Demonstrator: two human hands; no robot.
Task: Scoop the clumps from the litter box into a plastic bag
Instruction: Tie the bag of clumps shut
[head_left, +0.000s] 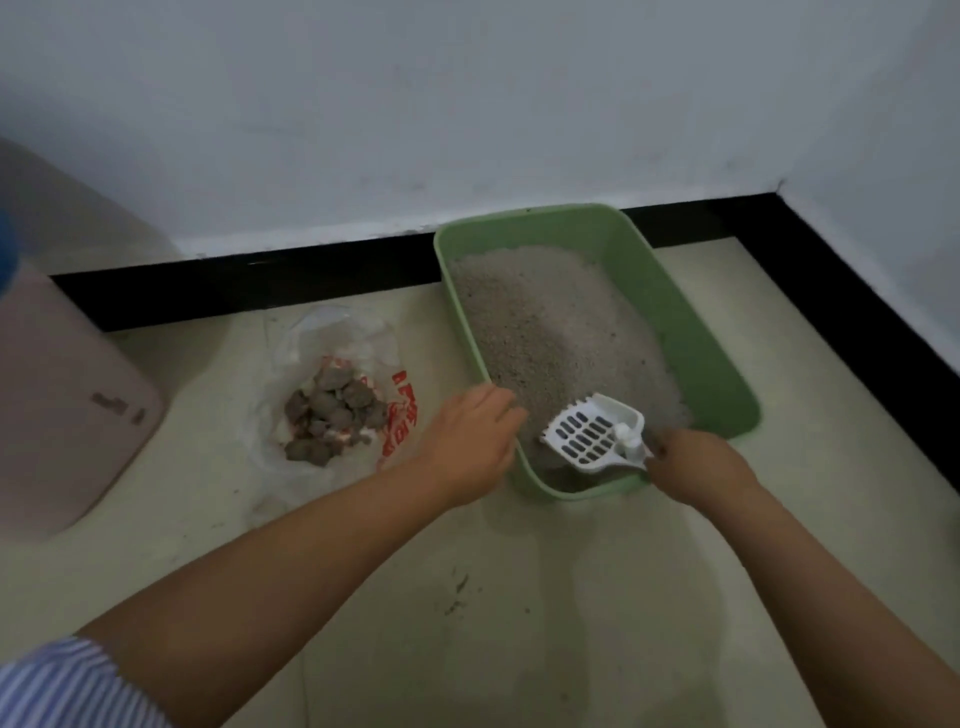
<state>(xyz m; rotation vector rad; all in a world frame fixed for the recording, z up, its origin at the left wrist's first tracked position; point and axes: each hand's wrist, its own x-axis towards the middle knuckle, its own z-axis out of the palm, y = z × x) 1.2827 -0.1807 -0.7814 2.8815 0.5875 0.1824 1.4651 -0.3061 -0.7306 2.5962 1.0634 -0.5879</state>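
Forearms reach out from the near edge of the pale floor (519, 623), bare except for a blue-and-white striped sleeve (67, 686) at the near left corner. The left hand (470, 447) rests knuckles-up on the near left rim of the green rectangular plastic litter box (691, 332), fingers curled over the rim and gripping it, seemingly to steady the box. The right hand (693, 467) grips the handle of the white slotted plastic scoop (589, 436) at the box's near end; its fingers are wrapped round the handle, though the exact hold is hidden under the back of the hand. The scoop lies low over the near end of the box, slotted face up, and looks empty.

Judging by this, the step in hand is another sifting pass: the scoop is back in the box with no load. The next move calls for pushing the blade forward under the grey granular litter (561, 332), lifting, shaking loose grains through the slots, then swinging left to the bag.

Left of the box, well apart from its wall, the clear plastic bag with red print (332, 332) lies open on the floor, holding a heap of dark grey clumps (332, 415). Further left stands a pinkish plastic bin (62, 415). At the far edge runs a black skirting strip (260, 280) beneath the white wall (467, 104).
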